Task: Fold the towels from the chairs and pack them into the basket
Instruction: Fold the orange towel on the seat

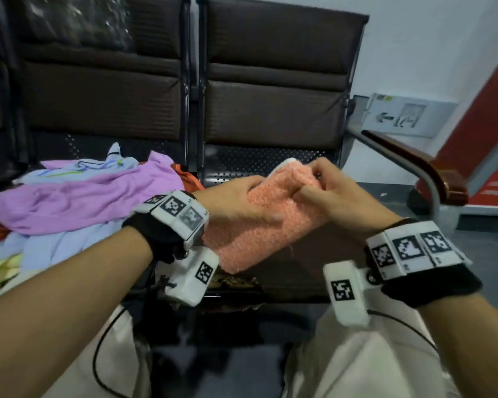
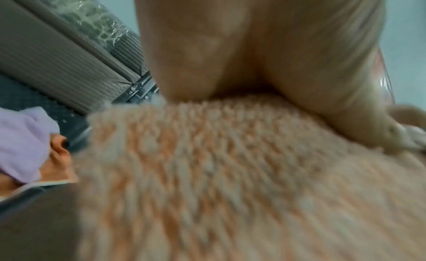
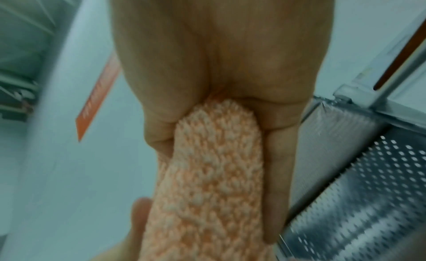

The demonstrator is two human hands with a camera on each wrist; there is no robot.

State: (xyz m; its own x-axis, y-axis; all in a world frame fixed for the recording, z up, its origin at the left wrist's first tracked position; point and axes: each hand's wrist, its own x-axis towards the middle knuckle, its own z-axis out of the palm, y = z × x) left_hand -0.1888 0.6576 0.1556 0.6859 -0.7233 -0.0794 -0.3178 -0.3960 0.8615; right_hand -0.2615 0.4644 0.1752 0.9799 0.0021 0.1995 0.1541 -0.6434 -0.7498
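Between the two hands, over the right-hand chair seat (image 1: 270, 165), hangs the orange towel (image 1: 270, 225), already doubled into a thick pad. Left hand (image 1: 236, 202) grips its near-left edge, fingers curled into the fluffy pile; right hand (image 1: 337, 193) pinches the far end, thumb on one side, fingers wrapped over the fold, and the right wrist view shows that end squeezed tight in the palm. My read: both ends are held so the layers stay aligned for one more fold, rather than letting the plush cloth spring open. Off beyond the left hand, the heap of unfolded towels (image 1: 78, 196) waits on the neighbouring seat, purple on top, pale blue and yellow beneath, well apart from the working spot. No basket shows in any view, so packing looks some way off. Plenty left to fold.
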